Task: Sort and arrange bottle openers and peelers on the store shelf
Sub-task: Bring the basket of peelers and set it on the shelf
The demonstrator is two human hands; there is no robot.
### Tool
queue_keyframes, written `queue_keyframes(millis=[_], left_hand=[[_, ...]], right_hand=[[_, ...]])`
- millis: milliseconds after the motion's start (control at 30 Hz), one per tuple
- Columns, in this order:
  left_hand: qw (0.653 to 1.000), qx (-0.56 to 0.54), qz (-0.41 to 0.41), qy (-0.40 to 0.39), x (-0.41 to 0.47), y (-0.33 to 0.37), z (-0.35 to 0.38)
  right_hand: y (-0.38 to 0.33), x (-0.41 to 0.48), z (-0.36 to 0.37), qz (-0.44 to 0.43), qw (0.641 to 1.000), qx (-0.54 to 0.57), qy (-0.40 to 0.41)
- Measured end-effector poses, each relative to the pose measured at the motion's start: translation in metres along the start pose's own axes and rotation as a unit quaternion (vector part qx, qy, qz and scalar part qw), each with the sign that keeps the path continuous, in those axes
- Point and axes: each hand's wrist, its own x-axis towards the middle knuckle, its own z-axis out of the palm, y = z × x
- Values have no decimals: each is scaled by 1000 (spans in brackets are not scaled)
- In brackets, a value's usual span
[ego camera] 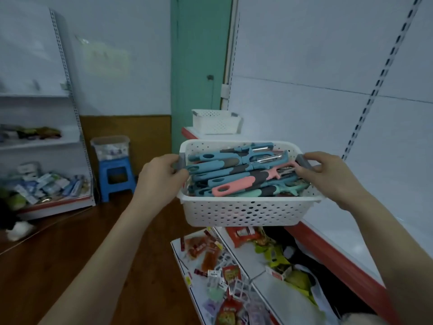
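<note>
White basket [246,212]: perforated plastic, held in the air, long axis running left to right between the hands.
Peelers [225,168]: piled inside the basket, mostly blue and teal with grey grips; long axes lie roughly along the basket's length, handle loops toward its left end, blades toward its right end.
Pink peeler [236,185]: on top of the pile, same heading, blade end slightly raised.
Left hand [161,174]: fingers curled round the basket's left end.
Right hand [328,174]: grips the basket's right end.
Second basket [216,124]: white, behind the held basket, standing on a red-edged shelf [339,252].
Snack packets [210,266]: scattered on a lower shelf below the basket.
Blue stool [116,174]: left of the basket, on the wooden floor.
</note>
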Motion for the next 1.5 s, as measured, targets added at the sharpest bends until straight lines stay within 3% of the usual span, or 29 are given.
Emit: queue_keyframes(millis=[167, 767, 1100, 1500], left_hand=[[1000, -21, -1, 21, 58, -13, 8], [996, -57, 64, -32, 262, -90, 23], [996, -74, 34, -23, 345, -106, 70], [1000, -4, 18, 23, 404, -91, 160]], right_hand=[[-9, 56, 22, -15, 999, -28, 11], [-39, 210, 113, 49, 995, -41, 77], [-24, 320, 133, 43, 997, -36, 55], [44, 453, 149, 35, 999, 2, -8]])
